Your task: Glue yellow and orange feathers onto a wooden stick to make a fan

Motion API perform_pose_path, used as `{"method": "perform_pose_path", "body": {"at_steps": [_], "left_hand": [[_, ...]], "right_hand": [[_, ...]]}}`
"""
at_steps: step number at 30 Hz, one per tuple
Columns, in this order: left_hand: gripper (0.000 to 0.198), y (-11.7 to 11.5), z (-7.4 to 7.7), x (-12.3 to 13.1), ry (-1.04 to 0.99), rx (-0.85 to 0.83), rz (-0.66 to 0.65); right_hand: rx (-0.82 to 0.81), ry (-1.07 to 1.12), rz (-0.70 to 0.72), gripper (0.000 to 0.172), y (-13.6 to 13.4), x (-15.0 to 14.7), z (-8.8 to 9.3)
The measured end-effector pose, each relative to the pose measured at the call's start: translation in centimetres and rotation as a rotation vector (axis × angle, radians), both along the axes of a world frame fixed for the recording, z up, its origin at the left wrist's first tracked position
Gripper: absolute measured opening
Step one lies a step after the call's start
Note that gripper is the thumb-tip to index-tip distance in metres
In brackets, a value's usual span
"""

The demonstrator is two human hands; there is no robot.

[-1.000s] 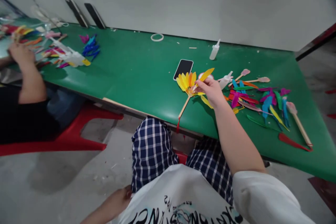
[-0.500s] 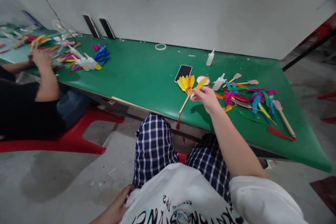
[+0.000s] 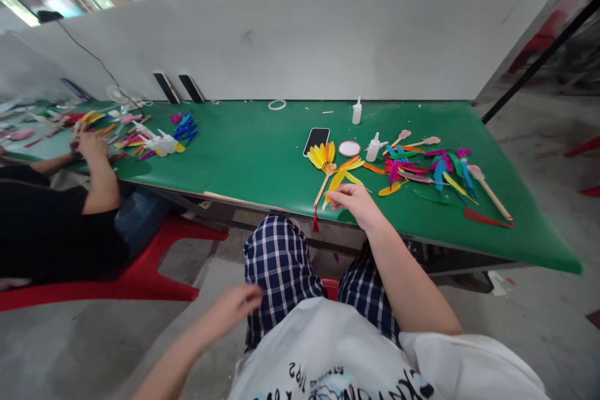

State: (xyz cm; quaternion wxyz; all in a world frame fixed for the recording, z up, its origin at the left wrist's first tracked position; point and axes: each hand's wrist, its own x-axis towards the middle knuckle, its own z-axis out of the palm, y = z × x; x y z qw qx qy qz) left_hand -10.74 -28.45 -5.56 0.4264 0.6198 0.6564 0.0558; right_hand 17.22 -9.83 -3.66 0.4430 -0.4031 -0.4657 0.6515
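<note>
My right hand (image 3: pixel 352 200) pinches a yellow feather (image 3: pixel 336 181) by its quill end, just above the front edge of the table. Close by on the left lies a small feather fan (image 3: pixel 321 157) with yellow and orange feathers spread at the top, a wooden handle (image 3: pixel 321 189) and a red tassel (image 3: pixel 315 220) hanging over the edge. Another yellow feather (image 3: pixel 354 179) rests behind my fingers. My left hand (image 3: pixel 237 306) is in the air beside my left knee, touching nothing on the table; motion smears its fingers.
White glue bottles (image 3: pixel 374 149) and a phone (image 3: pixel 317 139) lie beyond the fan, beside a round white piece (image 3: pixel 349 149). Loose coloured feathers (image 3: pixel 405 165) and wooden handles (image 3: pixel 492 194) cover the right side. A co-worker's hand (image 3: pixel 91 149) works at far left.
My right hand has moved from the fan's head toward the front edge with a yellow feather. My left hand has risen from my lap. The view has tilted up.
</note>
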Motion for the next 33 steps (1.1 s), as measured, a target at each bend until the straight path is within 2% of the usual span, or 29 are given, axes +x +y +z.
{"method": "perform_pose_path", "body": {"at_steps": [2, 4, 7, 9, 13, 16, 18, 22, 24, 28, 33], "left_hand": [[0.034, 4.5, 2.3, 3.6, -0.073, 0.241, 0.081], [0.037, 8.2, 3.3, 7.8, -0.174, 0.347, 0.071], [0.033, 11.5, 2.7, 12.6, -0.321, 0.405, 0.046], [0.032, 12.2, 2.0, 14.0, -0.415, 0.395, 0.045], [0.033, 12.3, 1.5, 14.1, -0.601, 0.251, 0.001], [0.036, 12.0, 1.6, 13.7, -0.646, 0.186, -0.015], [0.036, 11.9, 1.5, 13.6, -0.604, 0.204, -0.002], [0.031, 11.9, 1.2, 13.4, -0.387, 0.330, -0.015], [0.028, 11.9, 1.2, 13.3, -0.340, 0.359, -0.020], [0.025, 12.0, 1.1, 13.2, -0.332, 0.378, 0.026], [0.023, 12.2, 0.8, 13.0, -0.422, 0.331, 0.082]], "right_hand": [[0.022, -0.045, 0.008, 0.024, -1.0, -0.4, 0.1], [0.032, -0.058, 0.021, 0.022, -1.9, -0.7, 0.2], [0.000, -0.025, 0.033, 0.021, -2.9, -0.7, -0.1], [-0.043, 0.015, 0.014, 0.021, -3.3, -0.3, -0.4], [-0.112, 0.132, 0.040, 0.021, -3.9, 0.4, -1.1], [-0.182, 0.238, 0.079, 0.023, -4.3, 0.4, -1.6], [-0.177, 0.214, 0.049, 0.022, -4.5, 0.4, -1.9], [-0.067, 0.008, -0.059, 0.018, -4.5, 0.5, -2.5], [-0.013, -0.072, -0.076, 0.016, -4.4, 0.6, -2.6], [-0.007, -0.122, -0.082, 0.015, -4.4, 0.6, -2.8], [-0.111, 0.004, -0.079, 0.016, -4.5, 0.4, -2.7]]}}
